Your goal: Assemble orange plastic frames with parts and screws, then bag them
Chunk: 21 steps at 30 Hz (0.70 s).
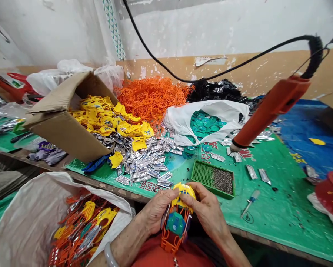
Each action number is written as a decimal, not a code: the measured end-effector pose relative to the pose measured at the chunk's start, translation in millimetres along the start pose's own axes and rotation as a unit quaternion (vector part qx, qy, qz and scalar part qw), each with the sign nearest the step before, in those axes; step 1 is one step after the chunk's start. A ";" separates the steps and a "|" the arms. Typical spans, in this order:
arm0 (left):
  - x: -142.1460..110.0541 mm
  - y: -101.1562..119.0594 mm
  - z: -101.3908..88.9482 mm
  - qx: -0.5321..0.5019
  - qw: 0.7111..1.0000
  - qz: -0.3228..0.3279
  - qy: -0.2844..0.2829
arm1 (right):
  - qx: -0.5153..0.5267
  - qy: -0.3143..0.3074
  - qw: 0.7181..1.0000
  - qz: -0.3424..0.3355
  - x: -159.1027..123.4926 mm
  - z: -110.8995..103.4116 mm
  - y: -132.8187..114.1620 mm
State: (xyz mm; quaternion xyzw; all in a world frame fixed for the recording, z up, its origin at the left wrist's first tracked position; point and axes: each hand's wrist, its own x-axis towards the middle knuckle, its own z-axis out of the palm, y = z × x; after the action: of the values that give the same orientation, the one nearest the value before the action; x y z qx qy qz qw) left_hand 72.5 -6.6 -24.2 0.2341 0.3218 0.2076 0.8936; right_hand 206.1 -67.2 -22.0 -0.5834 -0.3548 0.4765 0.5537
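Note:
Close to my body, both hands grip a toy car body made of an orange tube frame, a teal middle piece and a yellow front panel. My left hand is closed around its left side, thumb on the yellow panel. On the other side, my right hand pinches that same panel, its thumb on top and fingers along the edge. Silver strips show at the car's sides, partly hidden by my fingers. Just beyond the hands lies a green tray with many small screws.
An orange electric screwdriver hangs at right on a black cable. Behind are a tipped cardboard box of yellow panels, silver parts, orange frames and a white bag of teal pieces. A sack of assembled bodies stands at left.

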 end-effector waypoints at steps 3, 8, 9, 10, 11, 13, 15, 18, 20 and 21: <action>2.4 -4.5 -1.1 -0.017 1.000 0.013 -0.001 | 0.004 0.008 1.000 0.005 2.0 -1.6 4.2; 1.7 -8.8 1.8 -0.016 0.999 0.038 -0.013 | 0.058 -0.020 0.997 0.053 3.4 -3.5 1.7; 1.7 -9.5 1.5 -0.018 0.999 0.040 -0.013 | 0.058 -0.018 0.996 0.058 3.0 -2.5 0.3; 2.0 -10.2 1.0 -0.021 0.999 0.043 -0.013 | 0.051 -0.009 0.997 0.058 2.4 -0.8 -0.9; 2.3 -10.8 0.3 -0.025 0.999 0.045 -0.013 | 0.037 0.003 0.998 0.053 1.7 1.3 -1.7; 2.8 -11.3 -0.7 -0.034 0.998 0.047 -0.017 | 0.004 0.032 0.999 0.038 0.6 6.0 -2.2; 2.3 -10.6 0.0 -0.040 0.998 0.049 -0.020 | -0.026 0.056 0.998 0.015 -0.1 9.2 -1.8; -0.3 -7.9 3.6 -0.047 0.998 0.051 -0.015 | -0.109 0.044 0.992 -0.041 -0.1 6.3 -3.5; -1.5 -6.3 5.6 -0.058 0.998 0.038 -0.006 | -0.176 -0.012 0.981 -0.075 0.0 -0.9 -8.2; -1.7 -6.0 5.9 -0.065 0.998 0.028 -0.002 | -0.200 -0.044 0.975 -0.086 0.0 -5.2 -11.5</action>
State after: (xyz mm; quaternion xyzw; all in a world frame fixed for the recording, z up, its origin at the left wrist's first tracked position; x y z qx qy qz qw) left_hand 76.7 -14.0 -22.6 0.1847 0.2994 0.2521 0.9015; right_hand 212.3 -67.2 -11.0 -0.6284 -0.5159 0.3712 0.4485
